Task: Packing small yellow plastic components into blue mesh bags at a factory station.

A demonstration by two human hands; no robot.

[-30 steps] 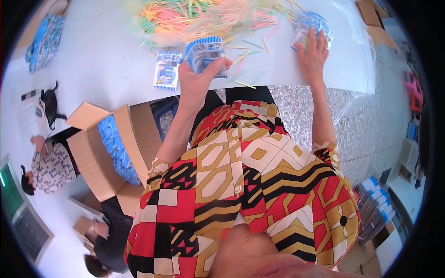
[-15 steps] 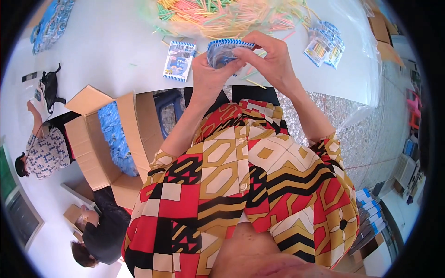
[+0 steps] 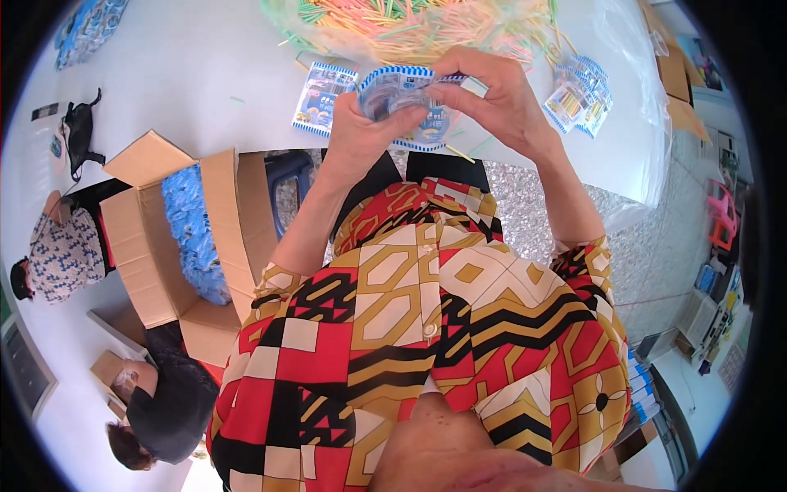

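Note:
Over the table's near edge I hold a blue-and-white plastic packet (image 3: 393, 80) with striped edges. My left hand (image 3: 365, 135) grips its left side, thumb across the front. My right hand (image 3: 494, 97) pinches its upper right edge between thumb and fingers. Whether something is inside the packet I cannot tell. A similar packet (image 3: 321, 98) lies flat just left of my left hand. Beyond my hands, a clear plastic bag spills a heap of thin pink, green and yellow sticks (image 3: 410, 23). Several packets with coloured sticks showing (image 3: 578, 94) lie to the right.
On my left stands an open cardboard box (image 3: 221, 221) full of blue packets (image 3: 193, 225). More blue packets (image 3: 88, 31) and a black bag (image 3: 80, 135) lie on the table at far left. Two people (image 3: 65, 254) work on that side. Clear plastic sheeting (image 3: 656, 139) hangs off the right edge.
The packet now shows more of its printed front, hanging lower between my hands. My right hand has shifted slightly right. The view has turned a little.

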